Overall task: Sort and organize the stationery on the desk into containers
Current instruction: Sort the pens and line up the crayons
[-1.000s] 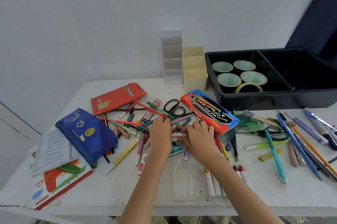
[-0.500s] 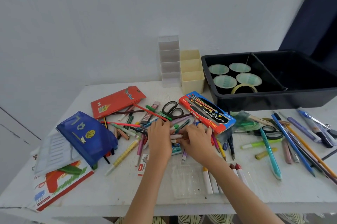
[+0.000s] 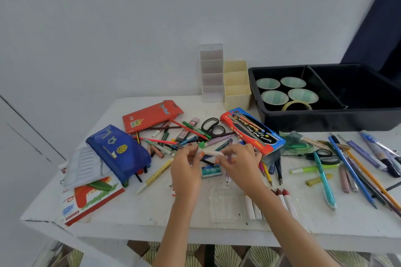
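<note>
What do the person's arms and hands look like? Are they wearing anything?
The left arm and right arm are bare to the picture's edge; no sleeves show. The left hand and right hand wear no gloves, rings or watch that I can see. A thumbnail on each looks orange, maybe polish.

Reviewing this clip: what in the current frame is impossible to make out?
Head view only:
- Whether the right hand grips the green-capped pale pen: motion blur.
- Right compartment of the black plastic tray: dark, cut off by the frame edge.
- What lies under the blue zip pencil case: covered by it.
</note>
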The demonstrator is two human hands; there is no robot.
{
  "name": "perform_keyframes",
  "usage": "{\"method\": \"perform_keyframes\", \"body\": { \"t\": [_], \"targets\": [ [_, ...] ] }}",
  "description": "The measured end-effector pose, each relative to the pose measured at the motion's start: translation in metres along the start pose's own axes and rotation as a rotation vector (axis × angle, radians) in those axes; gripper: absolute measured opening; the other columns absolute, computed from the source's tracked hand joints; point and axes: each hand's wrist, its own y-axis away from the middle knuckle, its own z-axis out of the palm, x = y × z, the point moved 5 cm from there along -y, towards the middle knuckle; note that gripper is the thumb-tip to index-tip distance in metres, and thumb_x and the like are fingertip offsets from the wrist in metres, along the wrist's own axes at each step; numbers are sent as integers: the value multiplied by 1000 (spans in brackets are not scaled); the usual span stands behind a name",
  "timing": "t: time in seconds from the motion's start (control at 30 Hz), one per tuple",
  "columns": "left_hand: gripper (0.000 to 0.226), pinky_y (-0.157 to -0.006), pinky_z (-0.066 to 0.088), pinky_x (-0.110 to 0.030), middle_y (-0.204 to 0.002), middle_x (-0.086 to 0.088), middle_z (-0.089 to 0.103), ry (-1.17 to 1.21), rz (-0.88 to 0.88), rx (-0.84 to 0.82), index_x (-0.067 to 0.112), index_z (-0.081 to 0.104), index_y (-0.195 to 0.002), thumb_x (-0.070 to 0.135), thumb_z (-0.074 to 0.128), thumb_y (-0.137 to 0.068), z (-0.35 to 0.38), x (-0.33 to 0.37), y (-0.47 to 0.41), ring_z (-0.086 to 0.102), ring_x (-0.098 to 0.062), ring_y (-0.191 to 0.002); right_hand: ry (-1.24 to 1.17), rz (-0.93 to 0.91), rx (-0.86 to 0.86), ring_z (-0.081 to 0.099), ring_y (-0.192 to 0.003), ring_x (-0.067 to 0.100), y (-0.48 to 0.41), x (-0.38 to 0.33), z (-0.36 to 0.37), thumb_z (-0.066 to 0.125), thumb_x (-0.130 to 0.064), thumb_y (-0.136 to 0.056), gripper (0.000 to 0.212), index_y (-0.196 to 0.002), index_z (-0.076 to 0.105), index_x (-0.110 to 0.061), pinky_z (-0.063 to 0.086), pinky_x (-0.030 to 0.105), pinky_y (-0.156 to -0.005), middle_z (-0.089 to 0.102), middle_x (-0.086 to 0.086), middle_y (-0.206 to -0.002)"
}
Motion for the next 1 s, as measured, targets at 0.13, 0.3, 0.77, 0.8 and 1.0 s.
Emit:
{"method": "perform_keyframes", "body": {
  "t": [0.13,0.3,0.77,0.8,1.0],
  "targets": [
    [23,-66,45,-4,-90,3,66,105,-52,10,6,65,-110,15,62,-89,-7,3,17,60,-2,-79,-586,108,6,60,-82,9,19,-6,-19,65,-17,-87,8,-95,64,-16,48,16,-68,65,-5,-83],
    [23,-69,55,-21,-91,2,64,362,-272,-34,15,56,-116,19,55,-93,-5,10,43,63,-8,-81,-977,288,-44,67,-72,14,45,0,-31,54,-15,-94,16,-107,64,-13,55,29,-70,72,3,-84],
    [22,-68,52,-17,-88,-6,66,594,-467,-248,18,65,-88,11,47,-97,13,17,110,62,-12,-81,-793,372,60,61,-62,6,106,37,-36,56,-10,-93,18,-104,70,-13,51,18,-63,66,0,-71],
    [24,-67,52,-17,-86,-6,66,594,-466,-239,19,65,-85,11,46,-97,12,16,113,62,-11,-80,-816,365,58,63,-65,8,108,38,-37,55,-7,-93,20,-106,68,-13,52,19,-65,66,3,-75],
    [15,-69,51,-16,-89,-7,69,585,-482,-224,13,69,-92,16,55,-93,10,12,124,64,-13,-83,-788,318,117,66,-69,12,119,43,-45,70,-14,-82,16,-98,72,-12,55,25,-69,73,3,-78]
  ]
}}
